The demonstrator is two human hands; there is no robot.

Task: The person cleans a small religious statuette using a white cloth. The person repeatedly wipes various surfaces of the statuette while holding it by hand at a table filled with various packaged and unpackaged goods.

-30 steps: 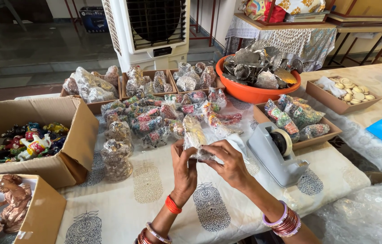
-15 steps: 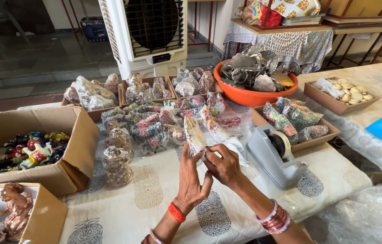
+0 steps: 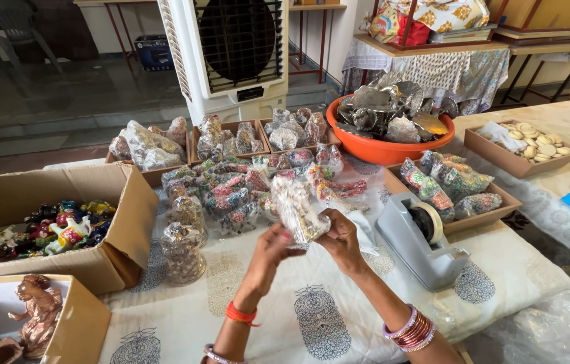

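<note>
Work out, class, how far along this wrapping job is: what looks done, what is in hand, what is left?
Done: a heap of wrapped figurines lies mid-table, with more in the trays behind. In hand: the left hand and right hand hold one figurine in clear wrap between them, beside the tape dispenser. Left: painted figurines that look unwrapped sit in the cardboard box at left.

Worktop (image 3: pixel 339 323), cloth-covered, printed motifs: cardboard boxes (image 3: pixel 96 222) at left; wrapped figurines (image 3: pixel 231 192) at centre; orange bowl (image 3: pixel 382 149) at upper right; grey tape dispenser (image 3: pixel 423 241) at right of centre.
</note>
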